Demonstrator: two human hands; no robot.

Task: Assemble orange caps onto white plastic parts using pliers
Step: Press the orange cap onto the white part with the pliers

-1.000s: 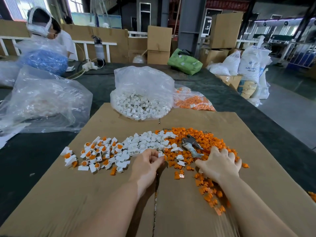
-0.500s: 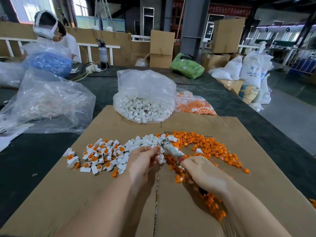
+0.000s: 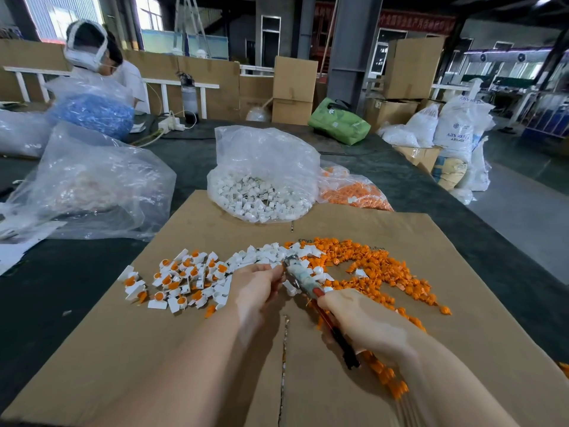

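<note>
My right hand (image 3: 366, 325) grips the red-and-black handles of the pliers (image 3: 303, 280), whose grey jaws point up-left to the fingertips of my left hand (image 3: 257, 286). My left hand pinches a small part at the jaws; the part itself is hidden by my fingers. Loose white plastic parts (image 3: 264, 255) lie just beyond my hands. A spread of orange caps (image 3: 378, 269) covers the cardboard to the right. White parts with orange caps fitted (image 3: 181, 278) lie in a pile to the left.
Everything lies on a cardboard sheet (image 3: 215, 349) over a dark table. Behind it stand a clear bag of white parts (image 3: 261, 180), a bag of orange caps (image 3: 354, 189) and a large clear bag (image 3: 92, 186) at left. A person (image 3: 98, 63) sits at far left.
My right hand has picked the pliers off the orange caps and brought their jaws to my left hand's fingertips. My left hand stayed in place, pinching.
</note>
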